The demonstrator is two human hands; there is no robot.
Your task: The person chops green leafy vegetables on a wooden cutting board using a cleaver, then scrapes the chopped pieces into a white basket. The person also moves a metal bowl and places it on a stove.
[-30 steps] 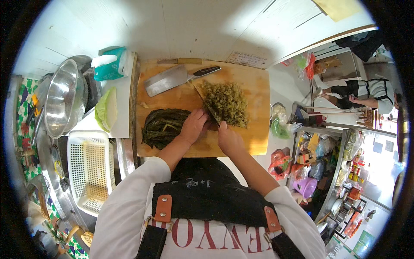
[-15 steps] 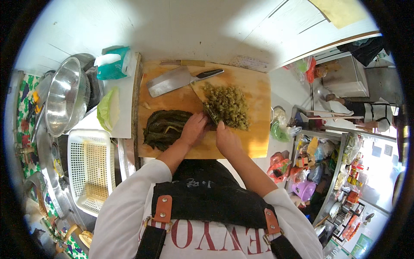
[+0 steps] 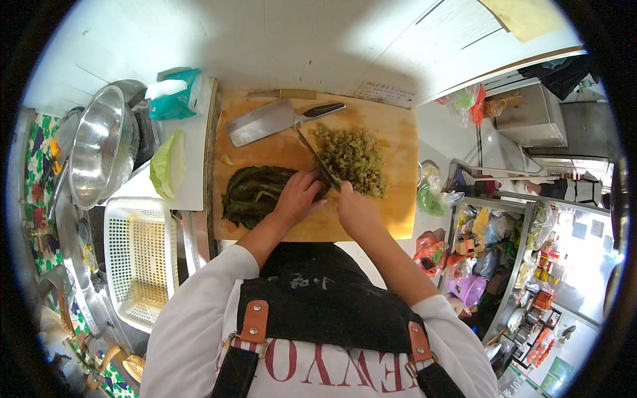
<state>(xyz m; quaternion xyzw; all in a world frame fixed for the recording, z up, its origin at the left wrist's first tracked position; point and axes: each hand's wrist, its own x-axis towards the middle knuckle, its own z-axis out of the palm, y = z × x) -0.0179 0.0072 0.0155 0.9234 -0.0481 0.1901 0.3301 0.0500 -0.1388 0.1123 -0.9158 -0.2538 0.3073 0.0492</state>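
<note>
My right hand (image 3: 356, 211) grips a knife (image 3: 318, 161), its long narrow blade slanting away to the far left across the middle of the wooden cutting board (image 3: 298, 231). Just left of the blade, my left hand (image 3: 300, 199) presses its bent fingers on the right end of a bundle of dark green leafy vegetables (image 3: 255, 189), which look wilted. To the right of the blade lies a heap of finely chopped green pieces (image 3: 355, 159). A broad cleaver (image 3: 262, 124) with a dark handle rests flat at the board's far left.
Behind the cleaver lies another knife with a wooden handle (image 3: 297, 94). Left of the board are a cabbage piece (image 3: 167, 166), a teal tissue pack (image 3: 176, 103), a steel bowl (image 3: 99, 149) and a white plastic basket (image 3: 141, 325). Shelves with bags and a purple tub (image 3: 468, 290) stand right.
My right hand and the knife handle have shifted slightly right, and the blade's angle has changed a little. My left hand stays on the greens. At the far right, a person has moved.
</note>
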